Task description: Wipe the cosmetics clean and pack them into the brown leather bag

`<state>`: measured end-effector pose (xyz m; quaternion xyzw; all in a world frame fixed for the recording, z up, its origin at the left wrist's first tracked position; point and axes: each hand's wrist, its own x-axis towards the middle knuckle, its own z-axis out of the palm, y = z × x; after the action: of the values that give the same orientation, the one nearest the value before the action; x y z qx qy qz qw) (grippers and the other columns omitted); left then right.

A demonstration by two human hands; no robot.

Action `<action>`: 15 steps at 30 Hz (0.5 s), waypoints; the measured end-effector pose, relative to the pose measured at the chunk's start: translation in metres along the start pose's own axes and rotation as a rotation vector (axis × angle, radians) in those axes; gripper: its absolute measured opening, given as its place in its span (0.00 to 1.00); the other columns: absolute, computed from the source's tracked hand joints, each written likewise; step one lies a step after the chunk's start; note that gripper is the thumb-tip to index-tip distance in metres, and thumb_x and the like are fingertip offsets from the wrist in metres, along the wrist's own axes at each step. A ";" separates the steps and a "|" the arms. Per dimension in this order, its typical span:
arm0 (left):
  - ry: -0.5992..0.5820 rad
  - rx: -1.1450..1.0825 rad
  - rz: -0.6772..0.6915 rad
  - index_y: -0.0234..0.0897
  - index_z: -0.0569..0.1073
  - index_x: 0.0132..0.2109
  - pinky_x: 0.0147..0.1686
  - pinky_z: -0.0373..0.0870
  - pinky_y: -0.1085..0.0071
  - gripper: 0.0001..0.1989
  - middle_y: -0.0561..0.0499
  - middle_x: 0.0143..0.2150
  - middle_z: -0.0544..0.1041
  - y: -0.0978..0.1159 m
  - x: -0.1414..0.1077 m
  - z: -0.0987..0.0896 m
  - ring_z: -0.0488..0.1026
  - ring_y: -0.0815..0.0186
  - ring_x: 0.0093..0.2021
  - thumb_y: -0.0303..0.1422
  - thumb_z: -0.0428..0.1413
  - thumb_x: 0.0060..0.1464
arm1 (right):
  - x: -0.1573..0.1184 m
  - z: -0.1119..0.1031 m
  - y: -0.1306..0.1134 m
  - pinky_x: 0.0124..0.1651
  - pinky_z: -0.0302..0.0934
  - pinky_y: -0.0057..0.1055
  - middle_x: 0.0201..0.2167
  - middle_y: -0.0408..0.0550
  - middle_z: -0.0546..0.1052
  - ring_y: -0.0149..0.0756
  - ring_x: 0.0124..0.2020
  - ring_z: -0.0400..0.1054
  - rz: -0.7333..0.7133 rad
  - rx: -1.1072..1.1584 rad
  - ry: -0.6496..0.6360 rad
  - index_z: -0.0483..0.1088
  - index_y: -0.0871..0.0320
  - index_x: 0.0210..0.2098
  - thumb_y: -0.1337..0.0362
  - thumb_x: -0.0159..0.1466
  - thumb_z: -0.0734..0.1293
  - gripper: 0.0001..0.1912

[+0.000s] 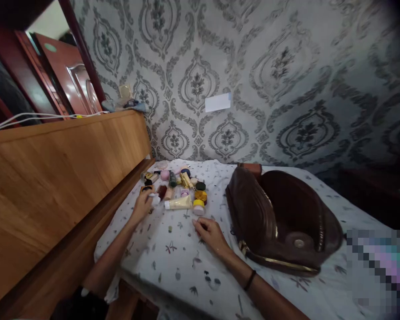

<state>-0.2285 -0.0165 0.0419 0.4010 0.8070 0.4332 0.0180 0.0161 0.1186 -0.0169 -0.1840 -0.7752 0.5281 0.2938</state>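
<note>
Left hand [142, 206] is touching a white item [156, 199], grip unclear; right hand [214, 234] is resting half-open, seemingly empty. Item is looking light, perhaps soft; edges are suiting a pinch.

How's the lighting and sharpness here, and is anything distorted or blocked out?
In the head view throughout: patterned wall darkens toward the right; small containers look soft, lacking fine detail; wooden board seems stretched by a wide lens; coarse pixels mask the lower right edge.
</note>
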 end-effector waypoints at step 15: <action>0.032 0.498 -0.399 0.28 0.76 0.49 0.43 0.70 0.59 0.36 0.27 0.53 0.77 -0.052 0.171 -0.008 0.74 0.40 0.54 0.53 0.64 0.41 | -0.003 -0.001 -0.003 0.26 0.50 0.28 0.16 0.40 0.61 0.30 0.20 0.55 0.099 0.005 -0.043 0.57 0.55 0.18 0.45 0.64 0.59 0.25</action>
<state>-0.3799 0.0758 0.0641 0.2200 0.9511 0.2166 -0.0086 0.0186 0.1165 -0.0151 -0.2099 -0.7699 0.5479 0.2512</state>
